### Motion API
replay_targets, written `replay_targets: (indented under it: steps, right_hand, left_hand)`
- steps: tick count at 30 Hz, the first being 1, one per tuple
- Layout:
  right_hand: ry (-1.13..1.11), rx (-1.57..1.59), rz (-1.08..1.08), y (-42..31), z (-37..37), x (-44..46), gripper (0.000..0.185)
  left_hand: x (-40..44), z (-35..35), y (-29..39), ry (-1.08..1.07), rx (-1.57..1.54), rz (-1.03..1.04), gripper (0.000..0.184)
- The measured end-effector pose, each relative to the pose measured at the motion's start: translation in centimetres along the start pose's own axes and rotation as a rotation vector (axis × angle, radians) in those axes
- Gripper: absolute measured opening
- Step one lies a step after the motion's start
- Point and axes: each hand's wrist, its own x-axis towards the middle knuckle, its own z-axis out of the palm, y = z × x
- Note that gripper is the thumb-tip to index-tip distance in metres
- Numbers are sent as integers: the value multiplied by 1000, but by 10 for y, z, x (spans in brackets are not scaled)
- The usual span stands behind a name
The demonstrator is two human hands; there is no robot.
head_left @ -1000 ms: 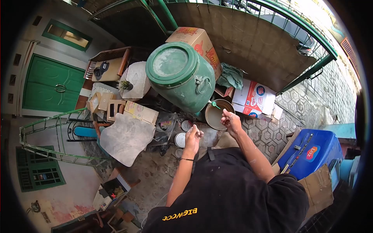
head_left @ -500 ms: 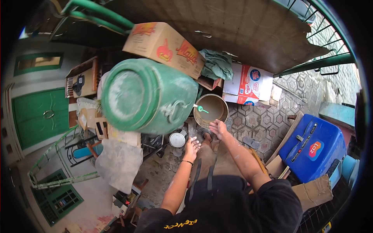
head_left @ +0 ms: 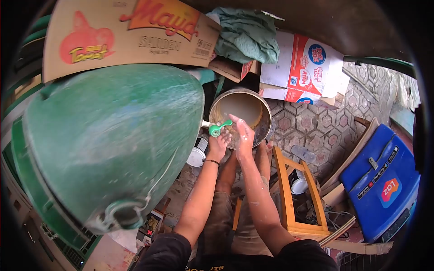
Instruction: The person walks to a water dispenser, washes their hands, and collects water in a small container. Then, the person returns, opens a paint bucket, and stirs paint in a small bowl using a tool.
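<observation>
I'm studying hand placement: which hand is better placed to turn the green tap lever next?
Probably the right hand: its fingertips are close to the free end of the green lever, while the left hand is nearer the hub.

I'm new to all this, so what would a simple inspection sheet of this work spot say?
Surface: patterned paving, with pale marks.
Job's things: large green drum with a green-handled tap; bucket beside it holds cloudy liquid.
Clutter: Maya carton beside the drum; crumpled green cloth near a white-and-red carton; wooden frame on the right.
Hands: left hand at the tap, right hand close by; both open, with whitish residue on the right.
Cables: what looks like loose wires near the wooden frame; whether they are powered cannot be told.
Surroundings: blue box on the far right.
</observation>
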Motion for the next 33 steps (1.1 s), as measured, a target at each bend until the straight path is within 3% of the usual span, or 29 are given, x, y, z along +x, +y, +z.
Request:
replay_targets:
  steps: [2, 3, 5, 6, 7, 10, 11, 13, 15, 18, 19, 22, 23, 26, 28, 33]
  right_hand:
    - [78, 123, 110, 30, -6, 20, 46]
    - [122, 97, 178, 52, -8, 30, 42]
    - [111, -34, 260, 114, -14, 54, 36]
    - [46, 128, 335, 115, -6, 60, 34]
    - [-55, 42, 249, 129, -4, 71, 36]
    - [-145, -309, 40, 131, 0, 85, 41]
    - [-150, -444, -22, 126, 4, 87, 42]
    - [-168, -296, 69, 139, 7, 100, 48]
    - [-191, -160, 149, 156, 7, 121, 56]
    - [-240, 42, 261, 188, 9, 141, 70]
    - [-232, 33, 258, 189, 12, 137, 68]
    - [-167, -171, 130, 189, 21, 116, 62]
    - [-151, -221, 91, 188, 23, 114, 60]
    - [-83, -384, -21, 189, 24, 116, 54]
    - [-38, -513, -90, 185, 23, 110, 51]
    - [115, -735, -208, 187, 32, 110, 45]
  left_hand:
    - [23, -2, -1, -92, -234, 29, 46]
    - [22, 12, 3, -60, -341, 34, 33]
    - [52, 7, -1, -213, -296, 125, 38]
    - [68, 3, -3, -290, -265, 137, 37]
    - [31, 46, 12, -198, -208, 90, 27]
    - [77, 27, 20, -393, -112, 51, 24]
    - [105, 10, 19, -451, -37, 167, 24]
    - [108, 24, 12, -257, 466, 694, 31]
    - [91, 46, 14, -158, 343, 486, 45]
    - [26, 92, 7, -144, 284, 351, 51]
    - [40, 74, 11, -338, 410, 450, 59]
    - [69, 40, 11, -364, 159, 437, 61]
    - [80, 30, 7, -309, 290, 501, 61]
    - [20, 71, -1, -214, 195, 320, 60]
    - [23, 68, 3, -147, 120, 294, 60]
    - [56, 48, 10, -328, 10, 242, 54]
